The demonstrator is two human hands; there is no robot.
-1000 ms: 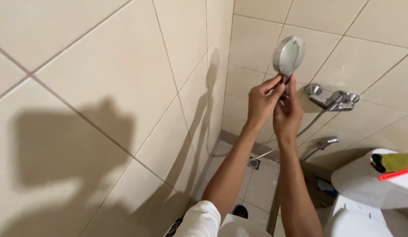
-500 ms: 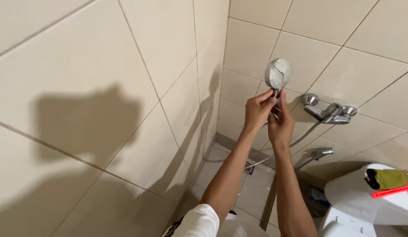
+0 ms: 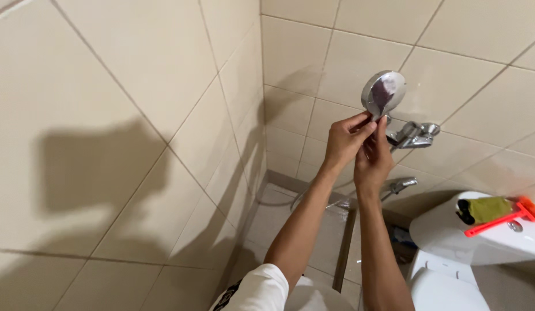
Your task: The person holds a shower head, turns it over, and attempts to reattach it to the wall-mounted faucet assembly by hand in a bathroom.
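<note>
A: Since half a second ago the view has swung, so the hands and the round chrome shower head [image 3: 383,93] sit further to the right in the head view; the grip looks unchanged.

B: How are the hands set?

A: Together, raised at the wall. The left hand [image 3: 343,140] pinches the handle just under the head; the right hand [image 3: 373,156] wraps the stem right below it, touching the left.

B: And around them?

A: A chrome wall mixer tap [image 3: 414,135] just right of the hands, a white toilet tank [image 3: 480,233] lower right with a green cloth [image 3: 486,208] and an orange-handled tool [image 3: 503,217] on it.

B: The step in hand?

A: I judge they are seating or adjusting the head on its mount. That calls for a steady grip and a careful turn.
</note>
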